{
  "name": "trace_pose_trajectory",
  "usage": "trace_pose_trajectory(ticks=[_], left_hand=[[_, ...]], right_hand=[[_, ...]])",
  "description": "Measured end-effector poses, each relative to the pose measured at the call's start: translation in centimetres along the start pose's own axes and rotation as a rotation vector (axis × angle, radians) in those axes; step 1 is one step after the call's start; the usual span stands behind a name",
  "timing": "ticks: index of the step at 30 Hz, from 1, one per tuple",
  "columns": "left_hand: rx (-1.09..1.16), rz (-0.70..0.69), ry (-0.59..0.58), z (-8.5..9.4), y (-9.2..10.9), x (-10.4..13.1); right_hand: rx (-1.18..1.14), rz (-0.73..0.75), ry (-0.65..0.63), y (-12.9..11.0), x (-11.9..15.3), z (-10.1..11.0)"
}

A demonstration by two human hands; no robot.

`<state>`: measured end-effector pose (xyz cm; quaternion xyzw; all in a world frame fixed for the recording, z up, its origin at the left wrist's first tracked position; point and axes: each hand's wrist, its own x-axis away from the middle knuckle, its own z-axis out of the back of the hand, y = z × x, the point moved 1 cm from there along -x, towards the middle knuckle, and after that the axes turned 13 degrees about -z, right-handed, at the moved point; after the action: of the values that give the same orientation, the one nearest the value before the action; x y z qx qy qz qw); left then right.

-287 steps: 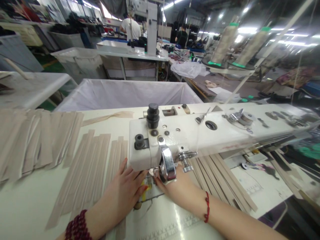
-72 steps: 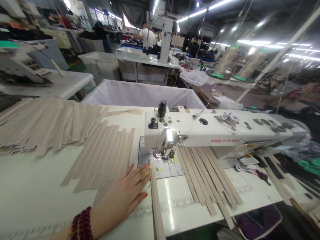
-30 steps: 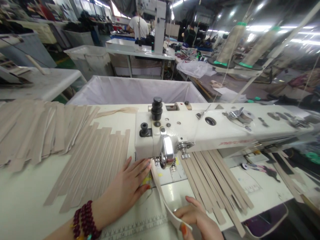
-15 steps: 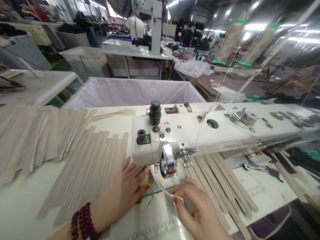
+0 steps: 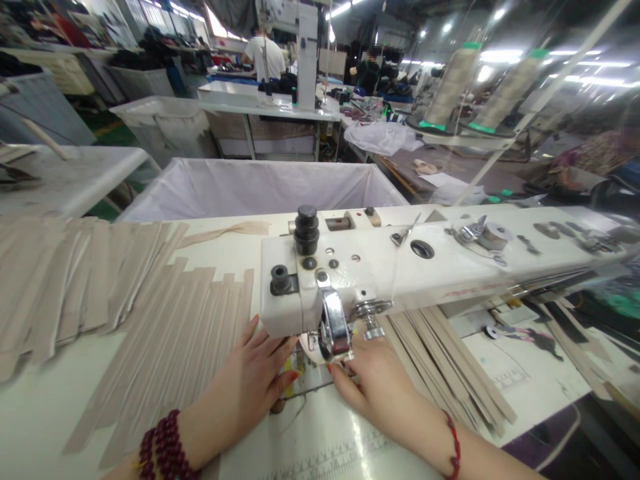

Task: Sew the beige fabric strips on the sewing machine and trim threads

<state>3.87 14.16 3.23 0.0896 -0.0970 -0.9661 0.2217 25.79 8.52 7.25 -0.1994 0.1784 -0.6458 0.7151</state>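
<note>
My left hand [image 5: 255, 373] lies low on the machine bed, left of the needle area of a white sewing machine [image 5: 380, 267]. Its fingers are stretched out with the thumb apart, and the index fingertip reaches the edge of a pale fabric strip [image 5: 313, 352]. The strip curves beneath the presser area, partly covered by the shiny metal lever [image 5: 334, 323]. To the right of the needle, my right hand [image 5: 373, 367] has its thumb and fingers closed at the end of this strip. Its fingertips are partly hidden behind the lever.
Beige strips [image 5: 200, 333] lie in rows on the left, with another pile [image 5: 95, 280] beyond. More strips [image 5: 435, 367] lie under the machine arm. Small scissors [image 5: 525, 339] rest at right. A cloth-lined bin [image 5: 280, 187] stands behind the table. A person [image 5: 265, 57] works farther back.
My right hand has moved forward and left, up to the needle area, carrying the strip's near end with it. My left hand has barely moved. The camera view has shifted slightly.
</note>
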Motion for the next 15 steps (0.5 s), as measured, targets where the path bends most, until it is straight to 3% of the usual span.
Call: trace_pose_trajectory(ticks=[8,15], left_hand=[[0.054,0.035,-0.007,0.5,0.3,-0.2],[0.041,0.042,0.004,0.1,0.1,0.0]], right_hand=[[0.218,0.121,0.146,-0.1,-1.5,-1.4],[0.352,0.186,0.135,0.3,-2.6,-3.5]])
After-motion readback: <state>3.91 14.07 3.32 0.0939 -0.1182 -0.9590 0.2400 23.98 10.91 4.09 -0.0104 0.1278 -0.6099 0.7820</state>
